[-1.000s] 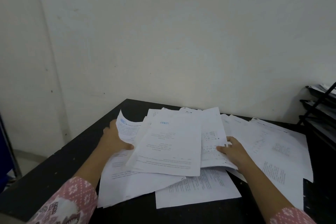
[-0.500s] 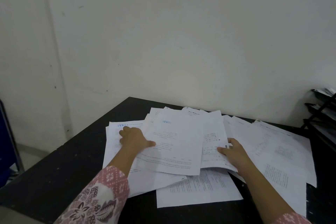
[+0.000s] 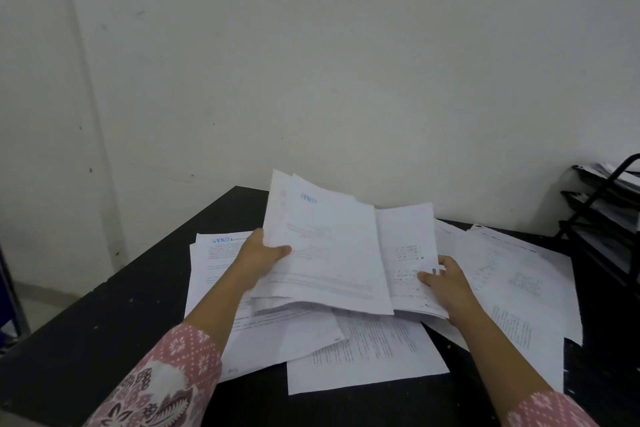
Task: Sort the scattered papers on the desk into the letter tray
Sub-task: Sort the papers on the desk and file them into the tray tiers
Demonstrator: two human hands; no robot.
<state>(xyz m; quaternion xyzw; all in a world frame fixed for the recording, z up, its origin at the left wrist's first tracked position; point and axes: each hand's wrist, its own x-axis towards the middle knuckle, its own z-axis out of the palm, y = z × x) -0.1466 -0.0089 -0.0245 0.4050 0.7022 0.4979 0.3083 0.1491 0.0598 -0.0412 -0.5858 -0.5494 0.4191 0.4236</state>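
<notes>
Sleeves: a pink patterned left sleeve (image 3: 166, 378) and right sleeve (image 3: 550, 409) sit nearest, behind both wrists.
Desk: the black desk (image 3: 104, 322) shows bare to the left of the left fingers and in a strip nearest the person.
Papers: white printed papers (image 3: 367, 354) lie flat and overlapping on the desk below and behind both sets of fingers. More spread to the right of the right fingers.
Left hand: the left hand (image 3: 258, 258) grips the left edge of the bundle. Its thumb lies on top and its fingers are tucked under, out of sight.
Right hand: the right hand (image 3: 446, 282) pinches the right edge of the bundle. Its thumb is on the printed face and its fingers are curled beneath.
Bundle: the bundle (image 3: 332, 253) spans between the two thumbs. It is held clear of the desk and tilted, its far edge higher than the fingers. A blue logo shows near the top of the upper sheet.
Logo sheet: a logo sheet (image 3: 214, 253) lies flat just left of the left fingers.
Tray: the black tiered tray (image 3: 602, 218) stands well right of and beyond the right fingers, with sheets already in its tiers.
Wall: a pale wall (image 3: 311, 80) rises beyond everything.
</notes>
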